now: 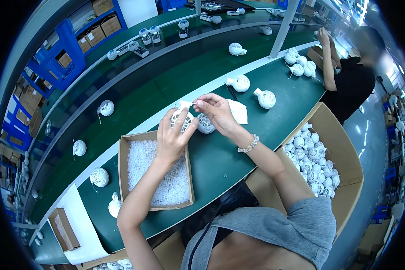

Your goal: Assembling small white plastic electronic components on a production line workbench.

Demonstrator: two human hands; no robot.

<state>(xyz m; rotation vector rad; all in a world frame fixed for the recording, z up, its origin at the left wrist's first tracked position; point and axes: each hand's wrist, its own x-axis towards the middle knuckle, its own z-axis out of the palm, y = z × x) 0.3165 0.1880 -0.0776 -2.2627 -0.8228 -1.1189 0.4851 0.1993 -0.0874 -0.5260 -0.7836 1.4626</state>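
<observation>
My left hand (172, 140) is wrapped round a white openwork ball with a short white neck (183, 105), its fingers hiding much of the pattern. At that neck, the thumb and index finger of my right hand (217, 115) pinch together on something too small to name. A second openwork ball (206, 124) rests on the green table, partly hidden beneath my right hand. Just below my left hand stands a shallow cardboard box (191, 198) full of small clear plastic pieces. A white sheet (238, 112) lies right of my right hand.
More white balls (266, 99) lie on the table, and others (106, 108) on the green conveyor belt (139, 96). A big carton (351, 166) of such balls stands at my right. A co-worker (353, 76) works at the far right. A metal post (285, 29) rises between.
</observation>
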